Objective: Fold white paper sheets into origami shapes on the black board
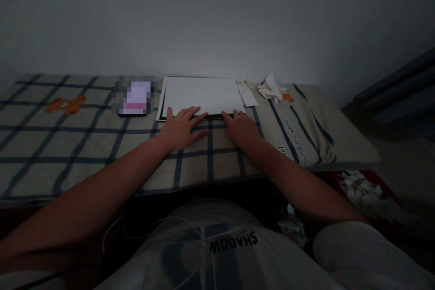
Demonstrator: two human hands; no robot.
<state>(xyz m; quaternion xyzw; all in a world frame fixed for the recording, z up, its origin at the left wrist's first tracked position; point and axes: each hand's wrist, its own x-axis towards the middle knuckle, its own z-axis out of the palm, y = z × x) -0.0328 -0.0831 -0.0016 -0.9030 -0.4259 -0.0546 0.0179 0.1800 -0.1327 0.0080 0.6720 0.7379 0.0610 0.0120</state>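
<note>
A white sheet of paper (204,93) lies on top of a flat stack with a dark layer and more white beneath it. My left hand (180,129) rests on the stack's near left edge with its fingers spread. At the near right edge, the fingertips of my right hand (242,128) touch the paper; its fingers are stretched forward and partly bunched, with nothing visible in them. The dark layer shows as a thin strip between the hands. What the lower layers are, I cannot make out.
Checked cloth (95,145) covers the table against a wall. Left of the stack is a phone (137,95), its screen lit and blurred. A small paper slip (249,96) and crumpled tissue (271,88) lie to the right. Below is a red bin (377,181) with crumpled paper.
</note>
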